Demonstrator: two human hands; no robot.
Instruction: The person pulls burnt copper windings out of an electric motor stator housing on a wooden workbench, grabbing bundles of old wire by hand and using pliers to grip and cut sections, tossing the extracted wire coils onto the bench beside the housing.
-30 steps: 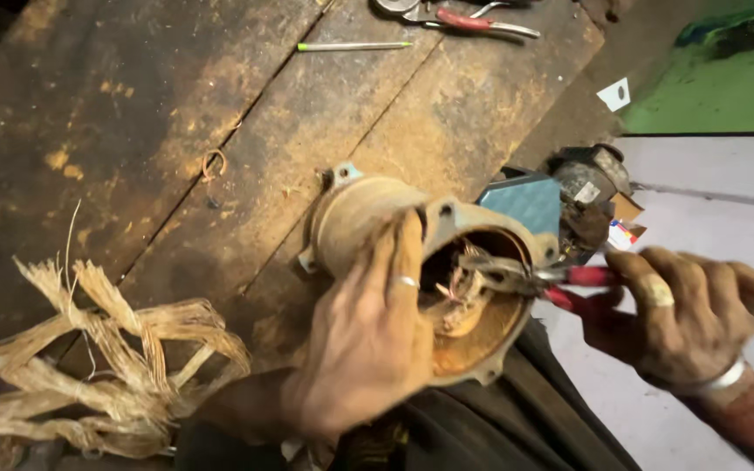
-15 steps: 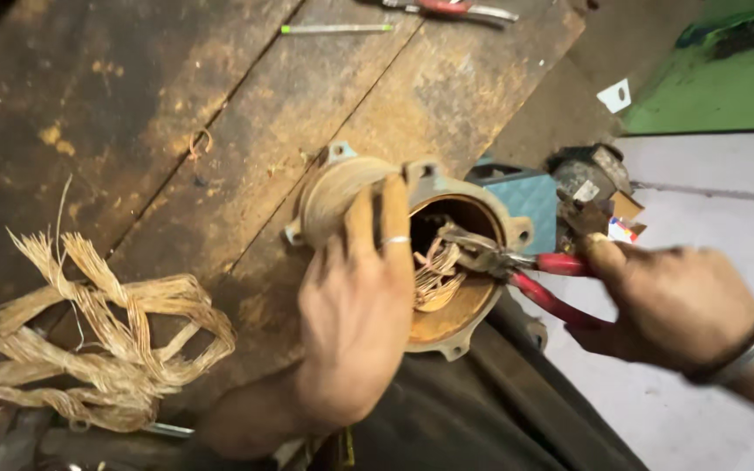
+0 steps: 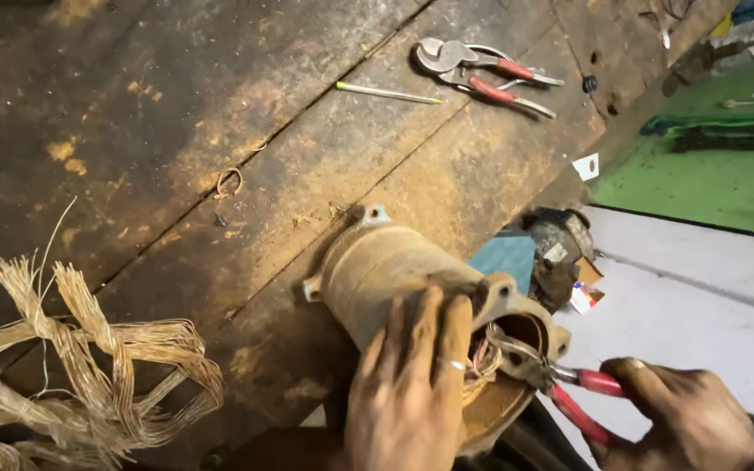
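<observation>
Rust-brown metal forms the motor housing (image 3: 412, 279), which lies on its side on the wooden worktop (image 3: 176, 131). Its long axis runs from 10 o'clock to 4 o'clock, and the open end faces 4 o'clock, toward the person. The left hand (image 3: 412, 392) lies flat over the rim at 6 o'clock, fingers spread and pressed on the casing, steadying it. The right hand (image 3: 691, 423) comes in from 4 o'clock, closed around the red handles of the pliers (image 3: 560, 379). The plier nose points toward 10 o'clock, along the housing axis, and sits inside the opening on the copper winding (image 3: 482, 362); whether it pinches wire cannot be told. The right hand is the nearer to the opening. A bundle of pulled copper wire (image 3: 71, 366) lies well apart at 8 o'clock. Red-handled cutters (image 3: 482, 70) rest at 1 o'clock.
</observation>
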